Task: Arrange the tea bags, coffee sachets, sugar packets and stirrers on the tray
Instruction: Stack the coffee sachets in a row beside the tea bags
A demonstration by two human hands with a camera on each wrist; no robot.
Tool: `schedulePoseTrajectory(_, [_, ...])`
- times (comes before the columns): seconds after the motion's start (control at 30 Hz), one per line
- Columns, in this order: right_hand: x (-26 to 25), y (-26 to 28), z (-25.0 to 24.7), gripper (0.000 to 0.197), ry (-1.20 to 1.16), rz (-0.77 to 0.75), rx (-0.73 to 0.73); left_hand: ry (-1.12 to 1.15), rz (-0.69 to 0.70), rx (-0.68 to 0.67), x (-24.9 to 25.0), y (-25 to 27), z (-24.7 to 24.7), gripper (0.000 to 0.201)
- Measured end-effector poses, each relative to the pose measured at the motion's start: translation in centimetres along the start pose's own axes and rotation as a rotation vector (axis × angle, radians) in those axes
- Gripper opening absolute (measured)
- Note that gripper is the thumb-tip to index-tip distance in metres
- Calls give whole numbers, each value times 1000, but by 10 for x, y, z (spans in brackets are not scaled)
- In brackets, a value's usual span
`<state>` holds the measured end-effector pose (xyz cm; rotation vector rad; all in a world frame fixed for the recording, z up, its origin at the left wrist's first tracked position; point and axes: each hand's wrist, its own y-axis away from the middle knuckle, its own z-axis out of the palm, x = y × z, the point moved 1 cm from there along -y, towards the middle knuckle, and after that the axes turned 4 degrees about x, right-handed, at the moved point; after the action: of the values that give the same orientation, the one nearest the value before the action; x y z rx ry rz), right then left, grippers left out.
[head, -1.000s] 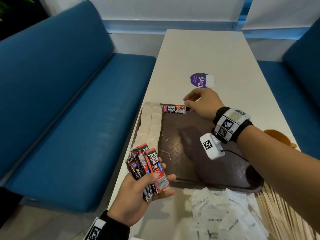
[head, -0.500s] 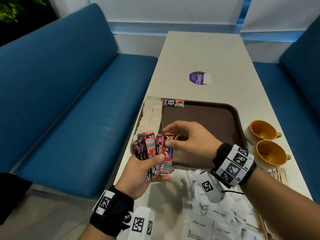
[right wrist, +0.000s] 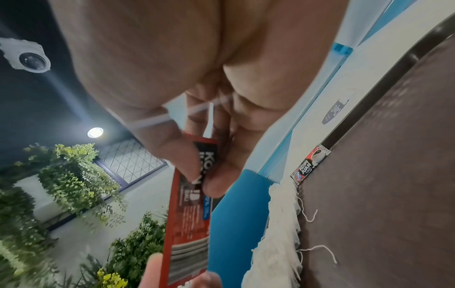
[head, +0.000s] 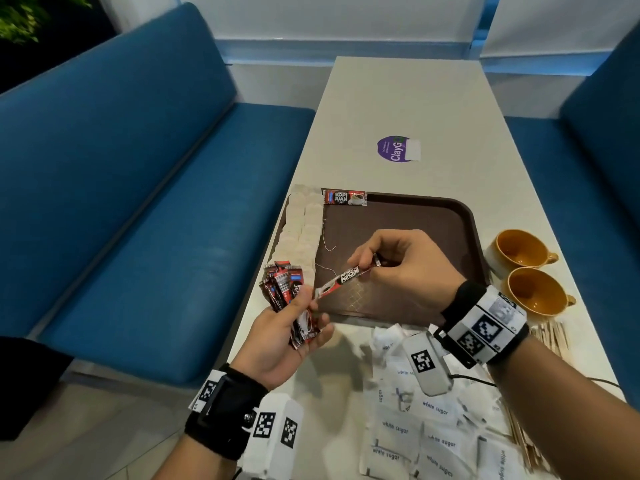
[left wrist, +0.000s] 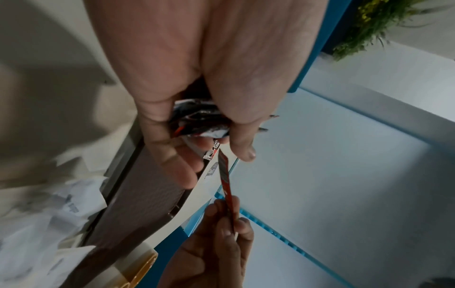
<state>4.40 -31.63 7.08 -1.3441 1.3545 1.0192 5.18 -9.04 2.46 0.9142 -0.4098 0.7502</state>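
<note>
A long pale rectangular table (head: 408,98) runs up the middle of the head view, flanked by blue padded benches (head: 138,188). On it, at centre frame, lies a dark brown plastic tray (head: 415,220). Two rows of white paper tea bags (head: 301,230) line the tray's left edge, and one red-and-black coffee sachet (head: 344,197) lies flat at its upper left corner. Two mustard ceramic cups (head: 519,268) stand right of the tray. White sugar packets (head: 415,427) are heaped at lower right, with thin wooden stirrers (head: 550,337) beside them. The left hand (head: 284,337), lower centre, grasps a bundle of red-and-black sachets (head: 284,292). The right hand (head: 401,265) pinches a single red sachet (head: 346,278) over the tray's near left part, its other end at the left fingers.
</note>
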Motion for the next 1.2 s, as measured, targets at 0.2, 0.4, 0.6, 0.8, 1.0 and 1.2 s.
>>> schedulePoseTrajectory(0.2, [4, 3, 8, 5, 54, 11, -67, -21, 95, -3, 2, -7, 1, 14])
schedulePoseTrajectory(0.4, [9, -4, 12, 23, 302, 14, -4, -130, 235, 58, -1, -13, -2, 20])
schedulePoseTrajectory(0.6, [8, -16, 5, 19, 326, 80, -51, -141, 246, 78, 2, -17, -3, 16])
schedulePoseTrajectory(0.8, [11, -40, -10, 20, 207, 127, 0, -61, 179, 47, 12, -23, -6, 22])
schedulePoseTrajectory(1.0, [5, -78, -27, 23, 213, 123, 46, -34, 133, -44, 17, -32, -9, 14])
schedulePoseTrajectory(1.2, [-7, -81, -17, 36, 262, 99, -85, -137, 255, -22, 20, -45, -5, 32])
